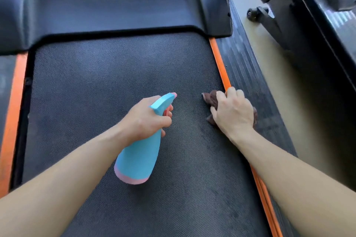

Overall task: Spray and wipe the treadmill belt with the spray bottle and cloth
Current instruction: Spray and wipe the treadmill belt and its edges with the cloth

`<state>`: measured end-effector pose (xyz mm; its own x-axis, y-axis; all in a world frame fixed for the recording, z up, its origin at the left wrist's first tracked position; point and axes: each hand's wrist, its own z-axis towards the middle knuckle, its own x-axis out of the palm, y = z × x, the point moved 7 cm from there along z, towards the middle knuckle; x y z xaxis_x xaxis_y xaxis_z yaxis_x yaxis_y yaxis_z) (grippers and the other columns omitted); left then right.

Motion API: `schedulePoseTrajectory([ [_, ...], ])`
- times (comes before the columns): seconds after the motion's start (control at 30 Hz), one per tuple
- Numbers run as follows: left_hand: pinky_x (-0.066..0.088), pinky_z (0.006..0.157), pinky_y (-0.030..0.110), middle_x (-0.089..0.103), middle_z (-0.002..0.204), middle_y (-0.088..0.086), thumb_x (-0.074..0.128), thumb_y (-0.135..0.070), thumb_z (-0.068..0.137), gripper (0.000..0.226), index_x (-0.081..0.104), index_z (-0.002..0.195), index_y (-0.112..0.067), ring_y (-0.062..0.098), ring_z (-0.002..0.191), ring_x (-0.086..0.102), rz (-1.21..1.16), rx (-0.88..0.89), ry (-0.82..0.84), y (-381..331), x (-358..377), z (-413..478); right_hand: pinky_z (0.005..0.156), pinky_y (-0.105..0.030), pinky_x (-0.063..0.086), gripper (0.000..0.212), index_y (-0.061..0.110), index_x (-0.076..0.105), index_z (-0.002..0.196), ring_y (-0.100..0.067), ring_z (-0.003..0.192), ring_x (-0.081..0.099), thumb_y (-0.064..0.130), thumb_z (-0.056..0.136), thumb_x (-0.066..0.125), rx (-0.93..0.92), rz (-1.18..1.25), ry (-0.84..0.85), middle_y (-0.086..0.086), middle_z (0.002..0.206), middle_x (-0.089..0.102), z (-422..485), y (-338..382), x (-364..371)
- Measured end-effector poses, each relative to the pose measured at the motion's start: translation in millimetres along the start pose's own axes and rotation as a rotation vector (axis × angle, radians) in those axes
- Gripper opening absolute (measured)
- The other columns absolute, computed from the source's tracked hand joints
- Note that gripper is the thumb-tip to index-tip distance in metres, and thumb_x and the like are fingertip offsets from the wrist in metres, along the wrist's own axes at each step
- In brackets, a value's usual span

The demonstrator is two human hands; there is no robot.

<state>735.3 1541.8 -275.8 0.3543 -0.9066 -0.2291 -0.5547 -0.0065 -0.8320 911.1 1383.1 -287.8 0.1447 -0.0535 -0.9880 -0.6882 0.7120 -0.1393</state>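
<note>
The dark textured treadmill belt point(96, 86) fills the middle of the view. Above it, my left hand point(148, 119) grips the neck of a light blue spray bottle point(140, 158) with a pink base, fingers curled at the trigger and the nozzle aimed forward. My right hand point(233, 111) grips a bunched brown cloth point(211, 98) and presses it down at the belt's right edge, against the orange strip. Most of the cloth is hidden under the hand.
Orange strips point(219, 63) run along both sides of the belt, with ribbed black side rails point(244, 75) outside them. The black motor cover point(111, 4) rises at the far end. To the right stands another machine with a small wheel point(252, 14) on beige floor.
</note>
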Motion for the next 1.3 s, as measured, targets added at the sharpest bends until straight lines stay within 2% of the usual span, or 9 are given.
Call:
schedulePoseTrajectory([
  [0.2,0.061,0.059,0.032,0.07,0.096,0.006,0.067,0.005,0.083,0.02,0.067,0.091,-0.014,0.021,0.07,0.072,-0.005,0.018,0.003,2,2,6,0.078,-0.044,0.047,0.03,0.013,0.064,0.113,-0.036,0.11,0.052,0.035,0.093,0.062,0.213,0.129,-0.036,-0.015,0.118,0.055,88,16,0],
  [0.4,0.061,0.057,0.031,0.07,0.099,0.006,0.068,0.004,0.08,0.036,0.07,0.087,-0.032,0.014,0.069,0.068,-0.062,0.032,0.037,0,1,4,0.068,-0.044,0.051,0.034,0.014,0.061,0.099,-0.035,0.1,0.054,0.045,0.087,0.064,0.136,0.114,0.069,-0.012,0.107,0.054,4,7,-1],
  [0.47,0.064,0.061,0.035,0.071,0.099,0.005,0.069,-0.002,0.076,0.025,0.07,0.088,-0.023,0.025,0.074,0.072,-0.053,0.017,0.033,1,1,4,0.061,-0.042,0.053,0.037,0.014,0.06,0.097,-0.034,0.094,0.053,0.049,0.085,0.063,0.073,0.067,0.067,-0.011,0.101,0.052,-25,3,-2],
  [0.57,0.067,0.068,0.045,0.072,0.096,0.003,0.064,-0.016,0.063,0.044,0.072,0.106,-0.012,0.037,0.093,0.076,-0.022,-0.015,0.019,2,-1,2,0.07,-0.043,0.053,0.071,0.01,0.055,0.129,-0.033,0.094,0.051,0.066,0.086,0.045,0.061,0.069,0.088,-0.013,0.108,0.053,-39,5,1],
  [0.67,0.067,0.074,0.053,0.075,0.107,0.009,0.063,-0.019,0.061,0.062,0.072,0.122,-0.015,0.034,0.085,0.078,0.004,-0.018,0.003,3,-2,2,0.08,-0.045,0.053,0.084,0.02,0.024,0.159,-0.033,0.099,0.051,0.059,0.088,0.047,-0.031,0.263,0.086,-0.013,0.123,0.05,-50,1,-1],
  [0.83,0.067,0.075,0.054,0.074,0.109,0.011,0.064,-0.02,0.06,0.063,0.071,0.123,-0.014,0.034,0.084,0.078,0.028,-0.022,-0.001,0,-2,0,0.074,-0.048,0.056,0.061,0.025,0.048,0.148,-0.038,0.091,0.054,0.038,0.092,0.068,-0.326,0.117,-0.103,-0.025,0.127,0.052,-63,1,8],
  [1.03,0.067,0.065,0.042,0.073,0.108,0.014,0.067,-0.015,0.065,0.028,0.07,0.093,-0.01,0.035,0.088,0.076,0.027,-0.032,0.0,-3,5,5,0.073,-0.045,0.05,0.053,0.023,0.053,0.143,-0.036,0.086,0.052,0.035,0.093,0.068,-0.088,0.073,-0.247,-0.024,0.112,0.054,5,5,9],
  [1.17,0.059,0.056,0.029,0.073,0.1,0.013,0.071,-0.007,0.077,0.027,0.071,0.104,-0.01,0.018,0.059,0.07,0.033,-0.034,0.015,2,7,10,0.087,-0.045,0.048,0.055,0.023,0.048,0.144,-0.04,0.106,0.051,0.046,0.096,0.06,0.113,0.126,-0.112,-0.021,0.124,0.049,84,9,1],
  [1.3,0.066,0.066,0.043,0.074,0.099,0.008,0.067,-0.024,0.057,0.042,0.072,0.098,-0.014,0.028,0.072,0.078,0.022,-0.024,0.005,3,4,12,0.082,-0.044,0.05,0.038,0.014,0.053,0.128,-0.039,0.112,0.05,0.041,0.103,0.05,0.1,0.107,0.051,-0.02,0.128,0.046,83,28,7],
])
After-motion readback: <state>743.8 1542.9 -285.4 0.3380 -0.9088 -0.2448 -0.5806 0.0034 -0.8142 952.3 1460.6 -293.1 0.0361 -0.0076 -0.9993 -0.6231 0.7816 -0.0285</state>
